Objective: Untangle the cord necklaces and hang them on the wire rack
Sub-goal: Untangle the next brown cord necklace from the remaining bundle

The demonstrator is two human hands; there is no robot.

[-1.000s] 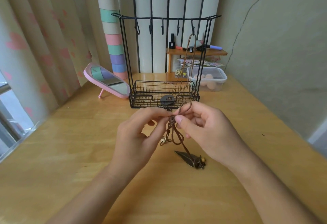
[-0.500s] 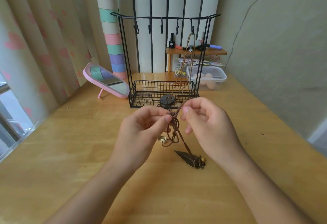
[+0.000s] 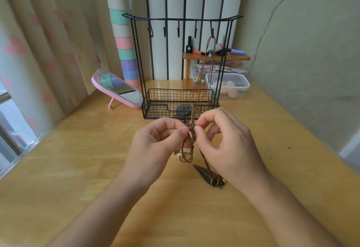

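- Knot (image 3: 191,126) is getting pinched by left hand (image 3: 155,149) and right hand (image 3: 229,145) together.
- Wire rack (image 3: 155,98) is standing behind (one necklace (image 3: 212,37) hanging there), pink mirror (image 3: 116,88) beside.

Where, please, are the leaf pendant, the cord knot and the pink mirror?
leaf pendant (image 3: 202,172), head view, middle of the metal blade.
cord knot (image 3: 190,126), head view, middle of the knot.
pink mirror (image 3: 117,88), head view, centre of the glass.

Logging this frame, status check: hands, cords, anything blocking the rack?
Left hand and right hand both pinch the cord knot, not yet undone. Leaf pendant lies on table. One necklace hangs on wire rack, rightmost hook; four hooks free.
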